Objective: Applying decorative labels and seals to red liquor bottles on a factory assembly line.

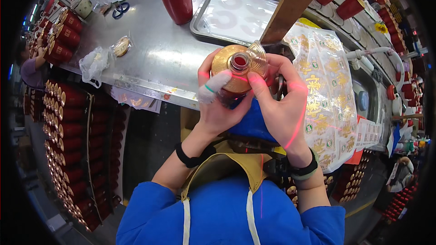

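Between my hands, over the table's near edge, is a bottle (pixel 220 60) with a gold shoulder and an open threaded neck, seen from above. My left hand (pixel 221 114) wraps its left side; the thumb wears a white finger cover and lies near the neck. My right hand (pixel 287 105) grips the right side, its thumb pressed on the gold shoulder. A gold embossed piece (pixel 257 59) stands out at the shoulder's far right; whether it is stuck down all along, I cannot tell. Red light lines cross the bottle and my right hand. The fingers underneath are hidden.
On the metal table (pixel 145 41) stand a red bottle with a gold top (pixel 176 2) and a shallow tray (pixel 217 22). A wooden post (pixel 293 7) rises beyond my right hand. Gold decal sheets (pixel 324 104) lie right; scissors (pixel 120 10) and a plastic bag (pixel 94 65) lie left.
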Motion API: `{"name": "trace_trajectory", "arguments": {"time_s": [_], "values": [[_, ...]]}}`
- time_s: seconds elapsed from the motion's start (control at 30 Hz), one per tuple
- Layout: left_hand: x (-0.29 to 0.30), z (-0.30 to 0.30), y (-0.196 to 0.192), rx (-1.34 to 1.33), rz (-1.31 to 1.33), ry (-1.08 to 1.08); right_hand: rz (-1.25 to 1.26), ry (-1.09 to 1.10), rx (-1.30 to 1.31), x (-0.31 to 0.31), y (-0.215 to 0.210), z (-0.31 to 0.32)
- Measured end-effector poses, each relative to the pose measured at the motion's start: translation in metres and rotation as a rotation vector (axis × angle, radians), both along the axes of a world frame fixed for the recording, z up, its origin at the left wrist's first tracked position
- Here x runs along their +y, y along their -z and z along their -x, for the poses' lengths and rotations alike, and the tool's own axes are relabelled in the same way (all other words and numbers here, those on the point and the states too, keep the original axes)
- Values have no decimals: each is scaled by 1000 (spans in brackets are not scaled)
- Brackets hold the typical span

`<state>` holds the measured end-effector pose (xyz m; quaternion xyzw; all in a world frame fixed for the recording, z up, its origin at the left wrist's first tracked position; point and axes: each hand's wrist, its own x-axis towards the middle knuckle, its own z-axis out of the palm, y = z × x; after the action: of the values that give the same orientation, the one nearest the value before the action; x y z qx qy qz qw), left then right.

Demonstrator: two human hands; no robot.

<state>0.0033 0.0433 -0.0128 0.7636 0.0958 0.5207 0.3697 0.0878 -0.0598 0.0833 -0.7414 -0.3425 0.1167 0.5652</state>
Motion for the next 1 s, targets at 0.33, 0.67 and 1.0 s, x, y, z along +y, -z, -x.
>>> {"name": "trace_trajectory", "arguments": {"time_s": [0.33,0.67,1.0], "values": [[-7,9,-26,-89,639,302,-36,-45,-40,0,5,-3],[0,7,-12,-34,413,173,-31,-44,18,1,5,-5],[-9,-13,0,-57,-119,-284,-41,-97,153,-1,6,-21]]}}
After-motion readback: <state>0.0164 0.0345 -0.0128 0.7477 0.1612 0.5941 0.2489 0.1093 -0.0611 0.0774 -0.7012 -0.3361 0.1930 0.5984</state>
